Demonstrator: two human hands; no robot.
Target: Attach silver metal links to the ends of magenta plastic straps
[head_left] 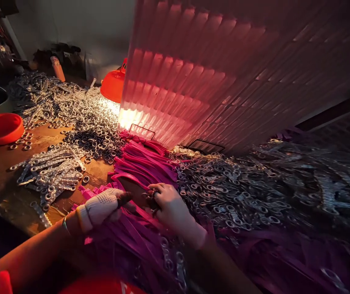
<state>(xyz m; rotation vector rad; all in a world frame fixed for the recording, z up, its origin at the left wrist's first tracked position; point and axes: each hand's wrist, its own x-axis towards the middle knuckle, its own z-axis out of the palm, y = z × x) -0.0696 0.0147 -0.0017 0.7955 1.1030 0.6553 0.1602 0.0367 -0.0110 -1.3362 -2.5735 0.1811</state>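
My left hand, in a white dotted glove with dark fingertips, is closed over the flat magenta straps and appears to hold one. Just right of it, my right hand, in a pale glove with dark fingertips, has its fingers curled together. What they grip is hidden in shadow. A gap separates the two hands. Behind them lies a thick bundle of magenta straps. Metal pieces with ringed ends lie among the straps below my right hand.
Silvery ringed pieces form a heap at back left, a smaller pile nearer, and a large heap at right. A red lamp shines beside a ribbed translucent panel. A red bowl and an orange bottle stand left.
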